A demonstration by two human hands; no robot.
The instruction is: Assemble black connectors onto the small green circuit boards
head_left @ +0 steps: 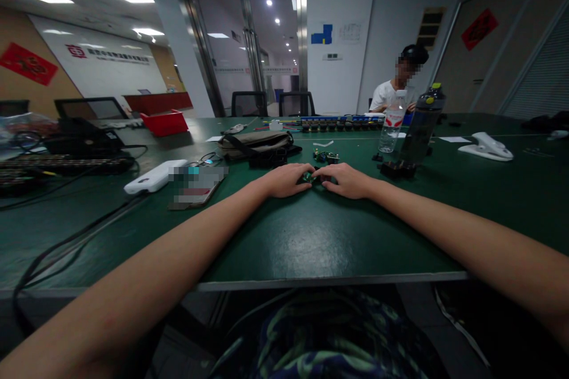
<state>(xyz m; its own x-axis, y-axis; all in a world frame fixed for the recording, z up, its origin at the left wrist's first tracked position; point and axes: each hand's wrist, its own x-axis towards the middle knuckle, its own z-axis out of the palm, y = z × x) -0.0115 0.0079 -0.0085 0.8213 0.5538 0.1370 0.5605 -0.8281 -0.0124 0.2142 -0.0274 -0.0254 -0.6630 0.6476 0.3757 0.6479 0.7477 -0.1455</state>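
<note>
Both hands rest close together over the green table (284,249), fingertips almost meeting. My left hand (290,181) is closed, thumb and fingers pinching a small green circuit board (308,177). My right hand (347,181) is closed too, its fingers curled round a small dark reddish piece (326,179) that they largely hide; I cannot tell what it is. Just beyond the fingertips lies a cluster of more green circuit boards (326,157). A white strip (323,144) sits behind them.
Left of my hands are a phone (200,186), a white device (155,176) with cables and a grey bag (258,143). To the right stand a clear bottle (391,127), a dark bottle (422,127) and a white holder (486,147). A person (393,95) sits across the table.
</note>
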